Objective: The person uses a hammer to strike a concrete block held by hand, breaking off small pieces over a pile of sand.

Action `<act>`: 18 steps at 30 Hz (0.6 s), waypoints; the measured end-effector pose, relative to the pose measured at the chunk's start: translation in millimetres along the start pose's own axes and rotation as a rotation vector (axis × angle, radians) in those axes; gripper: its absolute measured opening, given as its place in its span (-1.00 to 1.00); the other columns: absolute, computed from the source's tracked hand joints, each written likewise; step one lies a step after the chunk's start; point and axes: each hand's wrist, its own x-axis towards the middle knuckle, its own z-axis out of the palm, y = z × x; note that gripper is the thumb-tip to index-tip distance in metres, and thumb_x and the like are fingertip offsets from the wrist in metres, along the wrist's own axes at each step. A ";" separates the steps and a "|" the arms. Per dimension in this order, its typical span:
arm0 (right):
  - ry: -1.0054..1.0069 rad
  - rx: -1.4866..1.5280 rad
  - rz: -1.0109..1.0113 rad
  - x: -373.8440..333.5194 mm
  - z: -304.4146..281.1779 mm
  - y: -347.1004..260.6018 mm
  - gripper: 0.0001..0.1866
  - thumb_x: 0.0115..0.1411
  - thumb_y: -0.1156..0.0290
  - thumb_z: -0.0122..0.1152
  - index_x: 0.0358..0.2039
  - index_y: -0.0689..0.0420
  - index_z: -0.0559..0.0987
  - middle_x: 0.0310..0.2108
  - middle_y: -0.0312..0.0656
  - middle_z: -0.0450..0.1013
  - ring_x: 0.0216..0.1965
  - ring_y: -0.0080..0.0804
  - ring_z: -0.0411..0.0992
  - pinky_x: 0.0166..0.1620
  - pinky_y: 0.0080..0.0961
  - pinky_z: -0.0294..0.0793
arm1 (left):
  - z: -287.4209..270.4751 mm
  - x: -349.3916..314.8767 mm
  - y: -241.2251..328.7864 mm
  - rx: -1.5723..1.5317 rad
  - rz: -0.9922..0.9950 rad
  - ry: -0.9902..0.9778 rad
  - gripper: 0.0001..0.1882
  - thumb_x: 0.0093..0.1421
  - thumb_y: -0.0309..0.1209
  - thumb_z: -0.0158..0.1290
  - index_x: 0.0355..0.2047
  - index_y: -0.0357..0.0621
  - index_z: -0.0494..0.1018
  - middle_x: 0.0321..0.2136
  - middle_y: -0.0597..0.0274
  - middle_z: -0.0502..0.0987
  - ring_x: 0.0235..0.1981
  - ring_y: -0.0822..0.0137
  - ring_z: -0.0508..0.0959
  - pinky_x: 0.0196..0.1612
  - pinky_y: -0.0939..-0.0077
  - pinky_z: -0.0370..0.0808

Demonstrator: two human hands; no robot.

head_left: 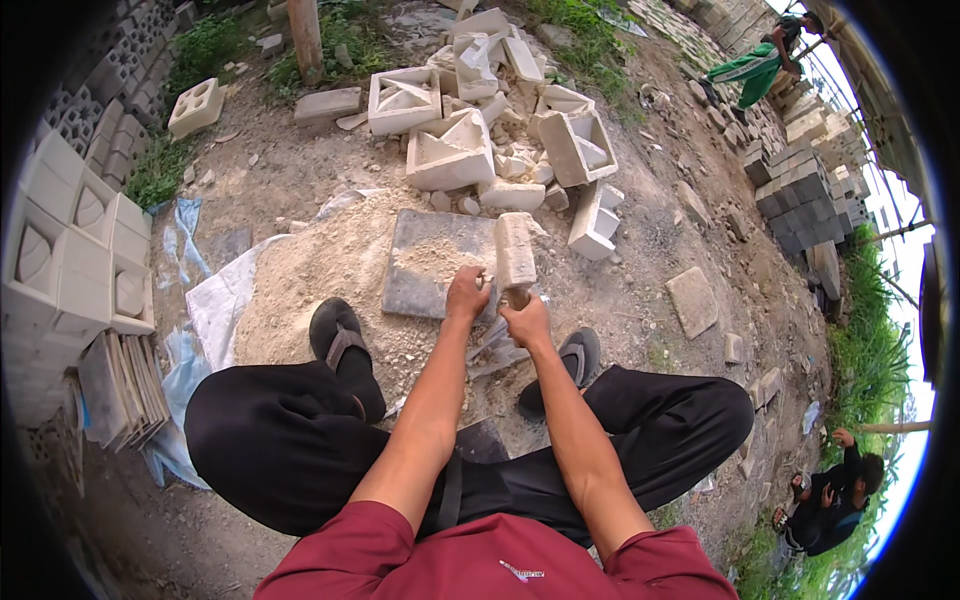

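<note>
My right hand [528, 323] is wrapped round the short handle of a mallet [516, 252], whose pale, dusty block head points away from me. Just left of it, my left hand [467, 293] is closed, fingers curled over the near right edge of a dark square slab [412, 292]. What it grips, if anything, is hidden. Pale crumbly powder lies across the slab's top. A heap of the same sandy powder [305, 285] spreads to the left, partly on a white sheet [222, 310]. Both hands are between my sandalled feet.
Broken and whole cream blocks [450, 150] are piled beyond the slab. At left stand stacked moulded blocks [80, 230] and leaning boards [125, 390]. A flat stone [692, 302] lies to the right. One person [765, 65] is at far right, another [835, 500] at lower right.
</note>
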 end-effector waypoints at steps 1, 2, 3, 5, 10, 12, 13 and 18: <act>0.001 0.000 0.001 0.8 -1.2 1.6 -0.59 -0.13 0.33 0.30 -0.31 0.36 0.51 -0.59 -0.04 0.51 -0.66 -0.31 0.50 -0.55 -0.37 0.48 | 0.3 0.4 -0.9 0.039 0.060 -0.039 -0.78 -0.01 -0.42 0.13 -0.31 -0.15 0.51 -0.27 0.03 0.49 -0.16 0.02 0.50 -0.10 0.24 0.46; 0.001 -0.027 0.013 0.2 -2.1 0.3 -0.59 -0.13 0.33 0.30 -0.30 0.37 0.51 -0.59 -0.05 0.50 -0.66 -0.32 0.49 -0.56 -0.38 0.48 | 0.1 -0.3 -2.0 0.042 0.057 -0.040 -0.78 -0.01 -0.42 0.13 -0.31 -0.15 0.51 -0.27 0.03 0.49 -0.16 0.02 0.50 -0.10 0.24 0.46; 0.002 -0.055 0.025 -0.2 -2.8 -1.2 -0.59 -0.12 0.33 0.30 -0.30 0.38 0.51 -0.60 -0.05 0.50 -0.67 -0.33 0.49 -0.56 -0.38 0.47 | 0.2 -0.9 -2.9 0.064 0.080 -0.004 -0.78 -0.02 -0.45 0.12 -0.31 -0.15 0.51 -0.28 0.03 0.47 -0.17 0.02 0.49 -0.10 0.24 0.46; -0.037 -0.044 0.090 0.7 -3.5 -4.0 -0.55 -0.15 0.26 0.30 -0.30 0.35 0.52 -0.49 0.06 0.52 -0.47 -0.14 0.51 -0.37 -0.30 0.48 | -0.1 0.2 -5.3 0.087 0.104 0.031 -0.78 -0.03 -0.48 0.11 -0.30 -0.15 0.50 -0.28 0.04 0.45 -0.17 0.02 0.48 -0.10 0.24 0.46; -0.073 0.012 0.148 -0.7 1.7 -5.0 -0.51 -0.19 0.19 0.29 -0.31 0.32 0.53 -0.39 0.16 0.53 -0.28 0.05 0.53 -0.18 -0.21 0.49 | -2.3 1.1 -16.3 0.073 0.204 -0.036 -0.76 -0.06 -0.58 0.08 -0.30 -0.19 0.48 -0.29 0.04 0.44 -0.17 0.01 0.46 -0.08 0.25 0.44; -0.001 -0.009 0.008 -0.1 3.0 1.0 -0.62 -0.11 0.33 0.29 -0.35 0.36 0.51 -0.65 -0.06 0.48 -0.68 -0.33 0.49 -0.57 -0.37 0.48 | 1.8 -3.0 -14.4 0.050 0.214 -0.018 -0.77 -0.05 -0.57 0.09 -0.31 -0.19 0.48 -0.28 0.03 0.44 -0.17 0.01 0.46 -0.08 0.25 0.43; 0.002 -0.010 0.010 0.9 3.6 3.5 -0.62 -0.11 0.33 0.29 -0.35 0.36 0.51 -0.65 -0.06 0.48 -0.68 -0.33 0.49 -0.57 -0.37 0.48 | 4.0 -4.7 -12.9 0.027 0.223 0.004 -0.78 -0.04 -0.57 0.09 -0.31 -0.20 0.48 -0.26 0.03 0.44 -0.17 0.02 0.46 -0.08 0.24 0.43; -0.025 -0.081 0.000 -3.1 6.8 -0.7 -0.63 -0.10 0.31 0.27 -0.34 0.33 0.50 -0.64 -0.07 0.49 -0.68 -0.33 0.49 -0.55 -0.37 0.50 | 1.6 -8.6 -15.5 0.002 0.133 0.153 -0.84 0.00 -0.49 0.14 -0.36 -0.18 0.50 -0.28 0.03 0.49 -0.19 0.02 0.48 -0.10 0.23 0.43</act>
